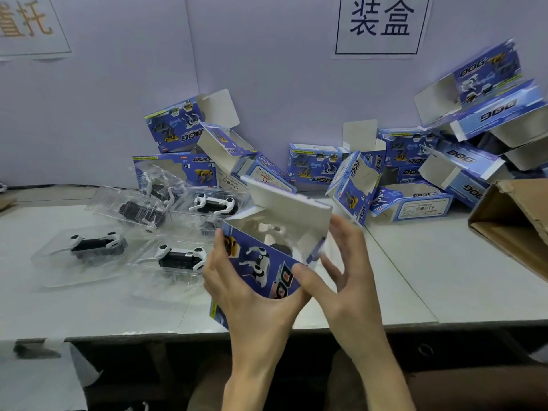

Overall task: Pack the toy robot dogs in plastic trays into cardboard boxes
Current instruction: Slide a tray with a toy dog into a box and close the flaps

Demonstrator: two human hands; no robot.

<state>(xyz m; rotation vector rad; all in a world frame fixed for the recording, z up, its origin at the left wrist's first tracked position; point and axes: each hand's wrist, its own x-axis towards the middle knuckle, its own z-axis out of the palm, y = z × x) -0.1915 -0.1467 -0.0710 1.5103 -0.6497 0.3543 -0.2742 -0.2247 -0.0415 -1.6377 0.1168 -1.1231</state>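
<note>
Table (415, 277): left hand (252, 307) grips box (261, 259), right hand (347, 271) splayed.

Five toy dogs (98, 245) in trays (60, 272) at nine o'clock; roughly thirteen blue boxes (314, 165); one brown carton (511, 223); two wall signs (381, 23)

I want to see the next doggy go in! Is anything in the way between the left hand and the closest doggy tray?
Nothing visible is in the way. The closest tray lies on the table right beside the left hand. But that hand is busy: it grips the blue box.
</note>
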